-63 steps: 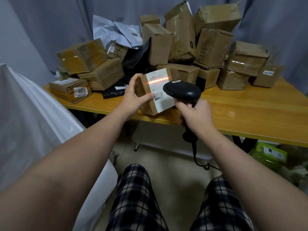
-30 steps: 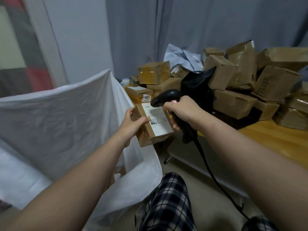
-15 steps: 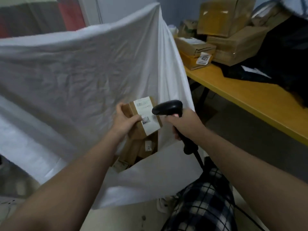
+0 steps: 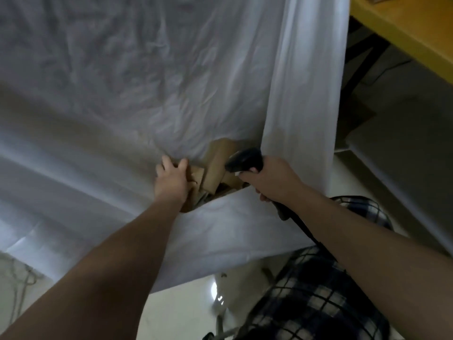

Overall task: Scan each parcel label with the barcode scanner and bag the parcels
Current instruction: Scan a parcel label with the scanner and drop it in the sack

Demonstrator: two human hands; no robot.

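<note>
Two hands work at the mouth of the white bag point(image 4: 232, 231). R hand point(image 4: 269, 182) is clamped round the scanner point(image 4: 244, 160) grip, cable point(image 4: 306, 234) trailing over the plaid lap point(image 4: 318, 303). L hand point(image 4: 171, 179) has gone down into the bag onto the brown parcels point(image 4: 215, 168); can't tell if it's let go of the scanned one yet. Scan's done, so this parcel's prob. bagged. Worktop point(image 4: 404, 33) beyond, top right.

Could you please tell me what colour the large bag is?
The bag is white, clearest in the head view.
</note>
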